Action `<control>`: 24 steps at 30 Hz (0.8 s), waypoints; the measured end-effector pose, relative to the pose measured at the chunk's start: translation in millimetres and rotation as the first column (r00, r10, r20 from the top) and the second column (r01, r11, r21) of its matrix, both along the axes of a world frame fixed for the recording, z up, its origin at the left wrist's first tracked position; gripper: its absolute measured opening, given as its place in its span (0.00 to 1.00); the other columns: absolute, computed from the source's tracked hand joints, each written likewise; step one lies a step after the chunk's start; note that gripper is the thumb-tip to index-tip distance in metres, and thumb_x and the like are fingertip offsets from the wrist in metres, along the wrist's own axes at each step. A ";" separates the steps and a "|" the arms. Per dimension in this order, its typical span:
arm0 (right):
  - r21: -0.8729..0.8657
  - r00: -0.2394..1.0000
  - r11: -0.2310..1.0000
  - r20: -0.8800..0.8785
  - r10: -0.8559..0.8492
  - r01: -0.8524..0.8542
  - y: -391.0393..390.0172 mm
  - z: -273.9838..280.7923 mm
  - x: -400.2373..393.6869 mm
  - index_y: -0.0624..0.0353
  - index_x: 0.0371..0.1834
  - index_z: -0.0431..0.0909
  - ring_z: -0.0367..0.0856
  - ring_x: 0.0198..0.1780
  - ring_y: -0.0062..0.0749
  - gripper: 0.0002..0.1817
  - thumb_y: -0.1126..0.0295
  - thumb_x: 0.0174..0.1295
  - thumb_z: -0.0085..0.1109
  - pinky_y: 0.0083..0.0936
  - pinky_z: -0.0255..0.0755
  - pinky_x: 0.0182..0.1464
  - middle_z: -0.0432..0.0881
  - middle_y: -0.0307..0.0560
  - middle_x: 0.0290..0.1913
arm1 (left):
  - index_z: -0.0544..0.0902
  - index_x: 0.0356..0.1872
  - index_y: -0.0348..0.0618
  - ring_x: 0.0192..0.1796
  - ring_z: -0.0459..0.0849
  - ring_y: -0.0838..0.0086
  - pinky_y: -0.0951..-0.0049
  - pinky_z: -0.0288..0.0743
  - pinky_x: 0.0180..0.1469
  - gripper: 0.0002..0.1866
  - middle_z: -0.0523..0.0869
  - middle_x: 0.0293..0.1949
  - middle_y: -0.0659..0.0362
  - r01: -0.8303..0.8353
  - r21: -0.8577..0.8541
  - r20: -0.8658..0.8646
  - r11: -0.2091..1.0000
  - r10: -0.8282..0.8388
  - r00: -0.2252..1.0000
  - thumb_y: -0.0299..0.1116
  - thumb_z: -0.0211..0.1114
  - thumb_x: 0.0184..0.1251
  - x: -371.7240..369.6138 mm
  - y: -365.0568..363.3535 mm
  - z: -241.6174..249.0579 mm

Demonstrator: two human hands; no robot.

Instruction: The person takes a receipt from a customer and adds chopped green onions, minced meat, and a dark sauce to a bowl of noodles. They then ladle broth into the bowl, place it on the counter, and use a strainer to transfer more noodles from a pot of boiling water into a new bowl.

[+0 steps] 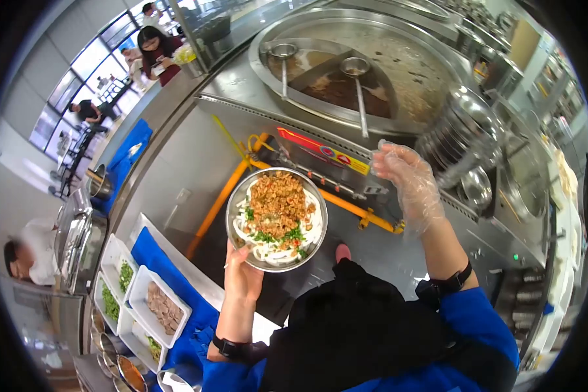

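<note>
A steel bowl (230, 225) holds white noodles (317, 219) topped with brown minced meat (277, 202) and chopped green herbs (287, 236). My left hand (243, 276) grips its lower left rim, thumb over the edge; the bowl hangs above the floor. To the right, my right hand (408, 183) wears a clear plastic glove and is raised apart from the bowl, near the stove front. Its fingers are bent and bunched, and whether anything is between them cannot be made out.
A large round cooker (431, 72) with two ladles (359, 98) stands ahead. Stacked steel bowls (460, 130) are at its right. White trays of sliced meat (165, 310) and greens (111, 300) lie lower left. Yellow pipes (215, 212) run below. People are beyond the counter (170, 98).
</note>
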State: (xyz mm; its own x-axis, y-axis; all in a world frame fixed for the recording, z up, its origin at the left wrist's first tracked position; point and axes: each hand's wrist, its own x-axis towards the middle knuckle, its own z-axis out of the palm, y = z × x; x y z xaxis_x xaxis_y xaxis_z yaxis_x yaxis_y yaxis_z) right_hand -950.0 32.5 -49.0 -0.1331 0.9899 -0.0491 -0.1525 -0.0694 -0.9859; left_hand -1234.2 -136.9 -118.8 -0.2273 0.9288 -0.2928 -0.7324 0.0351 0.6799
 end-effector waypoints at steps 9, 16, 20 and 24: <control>-0.206 0.961 0.948 0.083 0.263 -0.242 213.4 -17.9 -159.8 0.60 0.60 0.73 0.77 0.54 0.34 0.29 0.65 0.53 0.68 0.30 0.70 0.56 0.80 0.49 0.54 | 0.59 0.69 0.46 0.68 0.68 0.59 0.55 0.65 0.67 0.37 0.68 0.67 0.55 -0.155 0.020 0.037 0.988 0.154 0.987 0.37 0.60 0.56 -26.5 88.7 26.2; -0.622 0.930 0.732 0.017 0.368 -0.279 280.1 -66.0 -205.3 0.62 0.59 0.72 0.79 0.46 0.51 0.28 0.66 0.55 0.67 0.47 0.80 0.47 0.75 0.63 0.49 | 0.61 0.69 0.43 0.65 0.72 0.58 0.53 0.70 0.64 0.37 0.70 0.65 0.52 -0.215 0.028 0.032 0.976 0.214 0.976 0.42 0.62 0.57 -97.6 152.9 24.2; -0.705 0.952 0.640 -0.223 0.210 -0.306 310.9 -102.7 -230.0 0.62 0.59 0.67 0.78 0.44 0.49 0.26 0.64 0.61 0.63 0.49 0.79 0.49 0.71 0.62 0.49 | 0.62 0.68 0.45 0.64 0.73 0.59 0.54 0.71 0.62 0.36 0.70 0.65 0.53 -0.201 0.035 0.019 0.979 0.200 0.980 0.41 0.61 0.58 -141.6 212.0 -0.3; -0.695 0.949 0.657 -0.292 0.115 -0.293 348.8 -92.6 -252.5 0.59 0.48 0.70 0.77 0.33 0.38 0.18 0.59 0.63 0.62 0.45 0.80 0.46 0.76 0.50 0.34 | 0.60 0.69 0.50 0.64 0.74 0.60 0.56 0.74 0.60 0.36 0.70 0.65 0.56 -0.156 -0.005 0.038 0.988 0.156 0.987 0.38 0.59 0.57 -190.2 274.9 -18.4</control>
State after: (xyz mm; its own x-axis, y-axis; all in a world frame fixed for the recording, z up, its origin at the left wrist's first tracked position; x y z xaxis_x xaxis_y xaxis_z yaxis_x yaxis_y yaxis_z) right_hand -1202.5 381.3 -141.5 -0.4220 0.5986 -0.6809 -0.2354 -0.7976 -0.5553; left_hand -1424.4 138.0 -137.1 -0.3580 0.8822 -0.3057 -0.7545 -0.0805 0.6513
